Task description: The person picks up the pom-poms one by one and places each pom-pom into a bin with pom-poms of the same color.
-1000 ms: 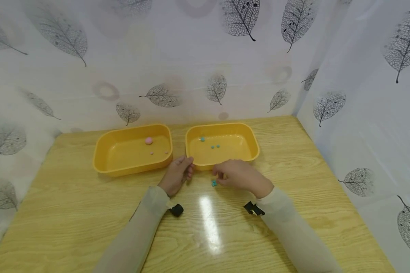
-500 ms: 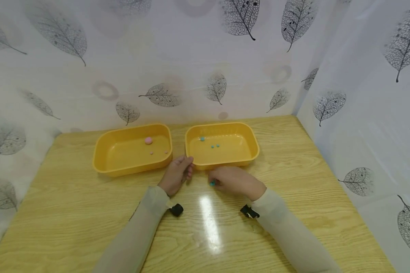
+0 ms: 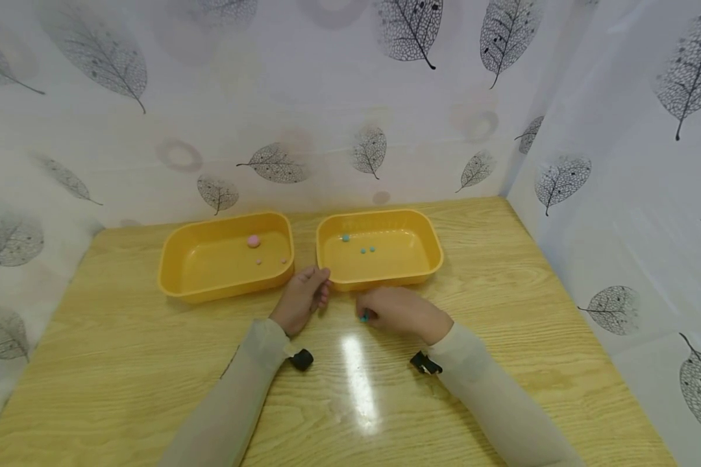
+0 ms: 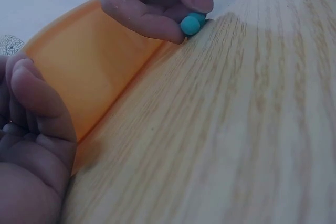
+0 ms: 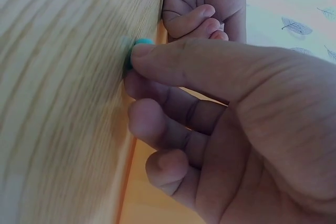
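Note:
My right hand (image 3: 405, 312) is at the table in front of the right yellow tray (image 3: 385, 281). Its thumb and index finger pinch small teal balls (image 4: 190, 25), with the other fingers curled in. One round ball shows clearly in the left wrist view and part of another sits behind it; the fingers hide the rest. My left hand (image 3: 296, 302) rests between the two trays, its thumb against the front left corner of the right tray and its fingers loosely curled. Inside that tray lie a larger teal ball (image 3: 345, 238) and two smaller ones (image 3: 372, 249).
Left of my left hand stands another yellow tray (image 3: 210, 263), holding a larger pink ball (image 3: 254, 240) and two tiny pink ones (image 3: 259, 262). The wooden table (image 3: 128, 363) meets leaf-patterned white sheeting (image 3: 327, 97) at the back and right.
My right hand has come down and slightly left, closing its fingertips on the teal balls that lay on the table, then shifted them slightly nearer me. The left hand stays put.

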The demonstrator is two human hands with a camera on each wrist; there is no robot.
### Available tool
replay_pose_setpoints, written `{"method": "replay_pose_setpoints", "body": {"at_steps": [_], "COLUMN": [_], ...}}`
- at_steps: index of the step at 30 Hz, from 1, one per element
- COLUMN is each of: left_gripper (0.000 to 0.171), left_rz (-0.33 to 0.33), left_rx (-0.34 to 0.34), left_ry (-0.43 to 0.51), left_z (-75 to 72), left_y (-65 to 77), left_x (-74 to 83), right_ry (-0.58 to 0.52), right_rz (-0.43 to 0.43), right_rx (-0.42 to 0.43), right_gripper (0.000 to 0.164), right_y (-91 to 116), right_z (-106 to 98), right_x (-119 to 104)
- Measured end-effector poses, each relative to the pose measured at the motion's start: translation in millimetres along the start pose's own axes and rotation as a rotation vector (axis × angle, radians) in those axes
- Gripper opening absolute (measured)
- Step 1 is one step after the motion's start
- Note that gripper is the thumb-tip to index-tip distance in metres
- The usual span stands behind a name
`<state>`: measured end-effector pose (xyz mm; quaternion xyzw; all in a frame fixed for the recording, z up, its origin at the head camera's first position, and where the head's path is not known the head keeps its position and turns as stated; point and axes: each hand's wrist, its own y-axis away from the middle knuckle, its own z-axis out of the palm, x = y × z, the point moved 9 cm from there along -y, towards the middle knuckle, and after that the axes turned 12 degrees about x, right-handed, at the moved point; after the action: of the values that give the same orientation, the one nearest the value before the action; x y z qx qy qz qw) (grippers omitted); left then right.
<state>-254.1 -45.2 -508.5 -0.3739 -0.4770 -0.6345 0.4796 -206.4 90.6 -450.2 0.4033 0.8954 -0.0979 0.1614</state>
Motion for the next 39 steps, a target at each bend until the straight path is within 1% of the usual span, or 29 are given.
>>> {"method": "replay_pose_setpoints", "body": {"at_steps": [7, 14, 20, 27, 31, 39], "left_gripper": [0.027, 0.026, 0.026, 0.026, 0.026, 0.026], "left_rz": [-0.004, -0.012, -0.014, -0.012, -0.009, -0.010], "left_rx": [0.005, 0.012, 0.009, -0.005, -0.007, -0.007], "left_ry": [-0.005, -0.008, -0.002, 0.019, 0.021, 0.021], "left_z": [-0.6, -1.0, -0.5, -0.3, -0.6, -1.2], "left_y": [-0.6, -0.7, -0.4, -2.0, -2.5, -3.3], "left_x": [-1.6, -2.0, -1.1, -3.0, -3.5, -4.2], "right_ry": [-0.018, -0.012, -0.013, 0.001, -0.031, -0.059], "right_rz": [0.003, 0.012, 0.010, 0.017, 0.032, 0.028], "right_rx": [-0.006, -0.011, -0.007, -0.004, -0.001, 0.019], "right_gripper": [0.006, 0.010, 0.008, 0.008, 0.008, 0.015], "right_y": [1.0, 1.3, 0.9, 0.8, 1.5, 0.5], "right_z": [2.0, -0.9, -2.8, 0.4, -0.2, -1.0], "right_x": [2.5, 4.0, 3.6, 10.2, 12.4, 15.1]}}
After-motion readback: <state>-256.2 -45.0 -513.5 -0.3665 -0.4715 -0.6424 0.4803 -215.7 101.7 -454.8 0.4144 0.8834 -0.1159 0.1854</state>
